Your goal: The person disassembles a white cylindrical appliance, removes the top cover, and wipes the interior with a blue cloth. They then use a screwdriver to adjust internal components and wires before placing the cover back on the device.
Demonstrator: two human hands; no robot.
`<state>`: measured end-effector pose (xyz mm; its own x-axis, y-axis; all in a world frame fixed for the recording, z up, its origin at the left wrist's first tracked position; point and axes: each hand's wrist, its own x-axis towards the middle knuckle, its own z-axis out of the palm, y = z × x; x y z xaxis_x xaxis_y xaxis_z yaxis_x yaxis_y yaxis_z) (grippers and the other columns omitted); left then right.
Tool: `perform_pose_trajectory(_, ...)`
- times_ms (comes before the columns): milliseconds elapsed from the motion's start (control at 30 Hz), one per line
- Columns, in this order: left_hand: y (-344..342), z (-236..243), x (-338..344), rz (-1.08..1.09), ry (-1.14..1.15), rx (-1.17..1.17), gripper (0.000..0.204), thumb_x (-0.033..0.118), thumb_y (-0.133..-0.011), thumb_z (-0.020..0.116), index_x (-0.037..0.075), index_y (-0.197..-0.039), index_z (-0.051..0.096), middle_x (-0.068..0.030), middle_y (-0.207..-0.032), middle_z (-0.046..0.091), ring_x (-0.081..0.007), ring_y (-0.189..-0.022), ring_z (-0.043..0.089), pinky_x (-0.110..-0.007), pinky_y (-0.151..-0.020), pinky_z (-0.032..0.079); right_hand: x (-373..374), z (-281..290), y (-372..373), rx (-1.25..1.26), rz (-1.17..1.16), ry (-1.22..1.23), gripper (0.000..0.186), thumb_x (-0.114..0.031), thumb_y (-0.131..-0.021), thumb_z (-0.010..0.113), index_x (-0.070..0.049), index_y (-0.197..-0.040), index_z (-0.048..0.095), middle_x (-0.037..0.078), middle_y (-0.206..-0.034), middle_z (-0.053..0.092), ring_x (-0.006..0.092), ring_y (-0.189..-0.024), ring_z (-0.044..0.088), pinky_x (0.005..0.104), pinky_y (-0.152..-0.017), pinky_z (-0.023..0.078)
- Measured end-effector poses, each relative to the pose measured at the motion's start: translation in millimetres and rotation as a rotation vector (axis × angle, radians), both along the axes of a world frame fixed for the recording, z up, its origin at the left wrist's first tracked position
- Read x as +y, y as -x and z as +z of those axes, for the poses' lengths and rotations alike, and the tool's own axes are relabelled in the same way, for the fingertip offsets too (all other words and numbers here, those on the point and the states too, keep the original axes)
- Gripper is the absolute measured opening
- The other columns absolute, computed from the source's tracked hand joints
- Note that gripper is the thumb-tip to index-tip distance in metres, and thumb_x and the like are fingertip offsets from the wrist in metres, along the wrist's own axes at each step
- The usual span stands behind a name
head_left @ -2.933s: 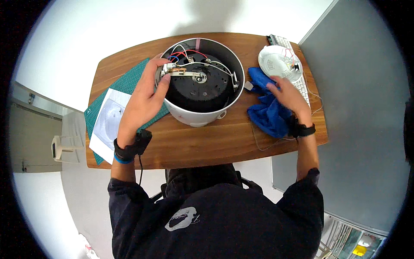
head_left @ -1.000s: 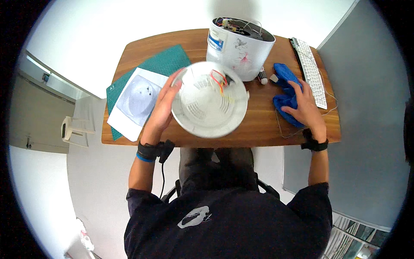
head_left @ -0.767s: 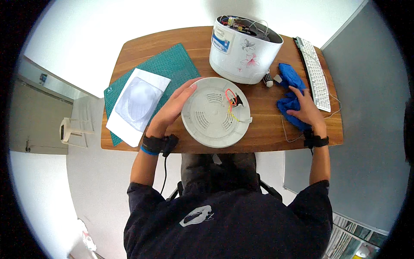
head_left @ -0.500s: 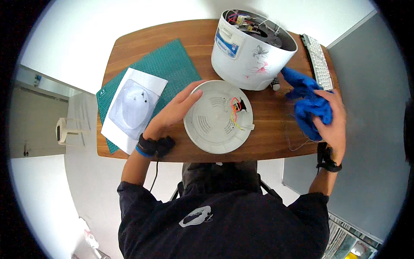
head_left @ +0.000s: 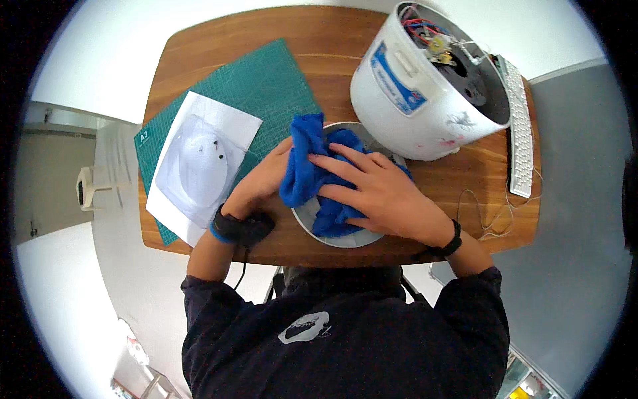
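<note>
A blue cloth (head_left: 307,174) lies bunched over a round white plastic cover (head_left: 307,216) near the table's front edge. My right hand (head_left: 382,193) is on the cloth, its fingers spread across the folds and pressing it against the cover. At the cover's left rim, my left hand (head_left: 266,174) holds the edge, with its fingertips partly hidden by the cloth. The wires seen inside the cover earlier are covered now. Just behind stands a white rice cooker body (head_left: 415,100), tilted in view, with bare wires and parts showing in its open end.
On the left, a green cutting mat (head_left: 266,80) carries white paper (head_left: 242,126) and a clear plastic bag (head_left: 199,166) with small dark pieces. A white keyboard (head_left: 520,133) lies along the right edge, near a thin loose cable (head_left: 488,216).
My right hand has brought the blue cloth from the right side of the table onto the round cover. My left hand stays at the cover's left rim.
</note>
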<state>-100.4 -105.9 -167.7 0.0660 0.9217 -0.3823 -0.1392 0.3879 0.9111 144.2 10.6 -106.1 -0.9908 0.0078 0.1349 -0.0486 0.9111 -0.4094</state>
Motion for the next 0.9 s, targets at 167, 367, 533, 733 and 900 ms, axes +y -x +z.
perform_pose_trajectory(167, -15, 16, 5, 0.063, -0.065, 0.074, 0.057, 0.04, -0.121, 0.044, 0.003, -0.165, 0.044, -0.009, -0.156, 0.057, -0.0166, -0.141, 0.054, -0.031, -0.123, 0.04, 9, -2, -7, -0.086, -0.019, -0.025, 0.065, -0.02, -0.069, 0.094, -0.025, -0.129, 0.068, 0.006, -0.142, 0.061, 0.0334, -0.133, 0.057, 0.049, -0.103, 0.048)
perform_pose_trajectory(367, -13, 7, 4, 0.019, -0.131, 0.133, 0.055, 0.039, -0.123, 0.039, 0.005, -0.165, 0.045, -0.0095, -0.157, 0.057, -0.0161, -0.142, 0.052, -0.033, -0.123, 0.04, 6, -10, 2, 0.017, 0.143, -0.105, 0.057, -0.02, -0.072, 0.089, -0.027, -0.126, 0.069, 0.003, -0.126, 0.063, 0.0298, -0.12, 0.062, 0.0472, -0.097, 0.05)
perform_pose_trajectory(533, -9, -9, 2, 0.041, -0.178, 0.134, 0.053, 0.037, -0.122, 0.04, 0.006, -0.165, 0.046, -0.0106, -0.156, 0.058, -0.0177, -0.142, 0.053, -0.034, -0.122, 0.041, 8, 1, 2, 0.035, 0.085, -0.126, 0.066, -0.014, -0.07, 0.092, -0.027, -0.13, 0.069, 0.005, -0.134, 0.063, 0.0322, -0.13, 0.06, 0.0468, -0.103, 0.05)
perform_pose_trajectory(733, -14, -1, 5, 0.011, -0.152, 0.037, 0.05, 0.034, -0.122, 0.042, 0.008, -0.164, 0.048, -0.0094, -0.154, 0.059, -0.0181, -0.14, 0.056, -0.034, -0.122, 0.042, 15, 28, -24, -0.192, -0.037, -0.08, 0.077, -0.013, -0.065, 0.095, -0.026, -0.135, 0.067, 0.005, -0.136, 0.063, 0.0335, -0.131, 0.059, 0.0462, -0.106, 0.051)
perform_pose_trajectory(900, -13, 0, 7, -0.022, -0.171, 0.089, 0.05, 0.035, -0.121, 0.043, 0.007, -0.162, 0.051, -0.0094, -0.152, 0.06, -0.0181, -0.138, 0.057, -0.034, -0.121, 0.043, -5, 8, -9, -0.038, 0.163, -0.093, 0.07, -0.012, -0.068, 0.092, -0.025, -0.132, 0.067, 0.005, -0.135, 0.063, 0.0315, -0.13, 0.06, 0.0457, -0.104, 0.052)
